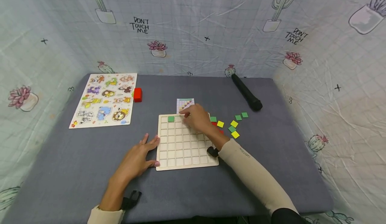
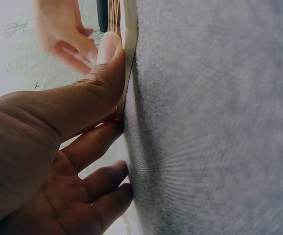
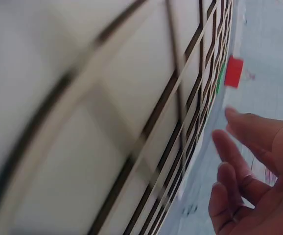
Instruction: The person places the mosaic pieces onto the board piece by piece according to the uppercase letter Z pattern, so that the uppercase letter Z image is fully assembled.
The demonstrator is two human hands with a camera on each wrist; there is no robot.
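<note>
A light wooden grid board (image 1: 179,152) lies on the table, with one green square tile (image 1: 171,119) in its top row. My left hand (image 1: 135,158) rests at the board's left edge, thumb and fingertips against it, fingers spread. Over the board's top rows is my right hand (image 1: 197,118), its fingers loosely bent. In the right wrist view its thumb and forefinger stand apart, with nothing visible between them. Just behind the board, a small printed pattern card (image 1: 184,103) is partly covered by the right hand. Loose green (image 1: 238,118), yellow (image 1: 235,135) and red tiles lie to the right.
An animal picture board (image 1: 104,100) lies at the back left, with a red block (image 1: 137,95) beside its right edge. A long black object (image 1: 247,92), thicker at one end, lies at the back right. Patterned cloth (image 1: 187,26) hangs around the grey table (image 1: 120,197).
</note>
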